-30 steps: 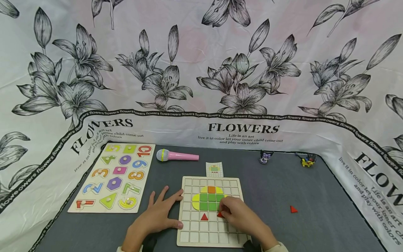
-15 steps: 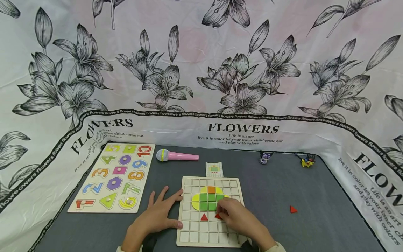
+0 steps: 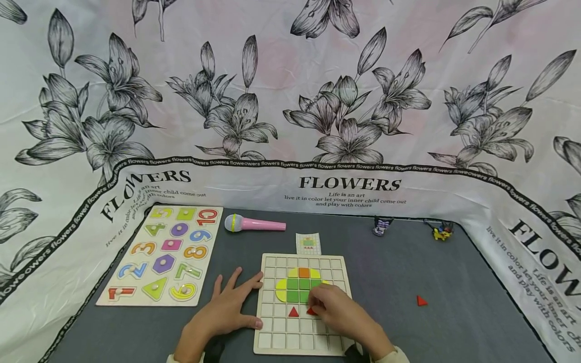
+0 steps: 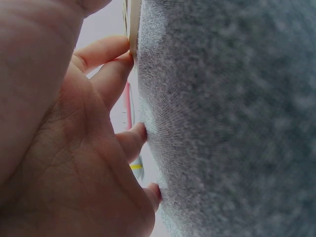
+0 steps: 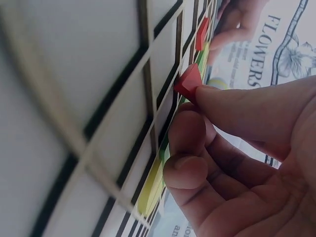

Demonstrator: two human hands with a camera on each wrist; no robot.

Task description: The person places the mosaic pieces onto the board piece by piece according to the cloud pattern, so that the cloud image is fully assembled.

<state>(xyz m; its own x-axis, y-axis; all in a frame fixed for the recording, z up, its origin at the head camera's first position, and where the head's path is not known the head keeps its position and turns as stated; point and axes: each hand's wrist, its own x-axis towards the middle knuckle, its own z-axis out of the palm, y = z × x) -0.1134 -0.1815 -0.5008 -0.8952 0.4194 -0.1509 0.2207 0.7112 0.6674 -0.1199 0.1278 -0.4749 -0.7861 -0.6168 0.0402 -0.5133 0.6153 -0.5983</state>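
My right hand (image 3: 337, 308) pinches a red triangular block (image 5: 188, 81) between thumb and fingertips, low over the gridded wooden board (image 3: 278, 341). In the head view the block's tip peeks out at the fingers. Another red triangle (image 3: 293, 312) sits in a cell to its left. Above these, green squares (image 3: 293, 290), yellow rounded pieces (image 3: 281, 291) and an orange square (image 3: 303, 273) fill cells; my right hand covers part of that pattern. With fingers spread, my left hand (image 3: 227, 306) touches the board's left edge; its other fingertips rest on the grey cloth in the left wrist view.
A small pattern card (image 3: 308, 243) lies beyond the board. Left of it are a pink toy microphone (image 3: 258, 224) and a number-and-shape puzzle board (image 3: 150, 237). A loose red triangle (image 3: 421, 301) lies to the right. Two small figurines, one purple (image 3: 382, 226) and one yellow (image 3: 442, 232), stand farther back.
My right hand has shifted slightly left along the board with the red triangular block, bringing it closer to the other red triangle. My left hand stays at the board's edge.
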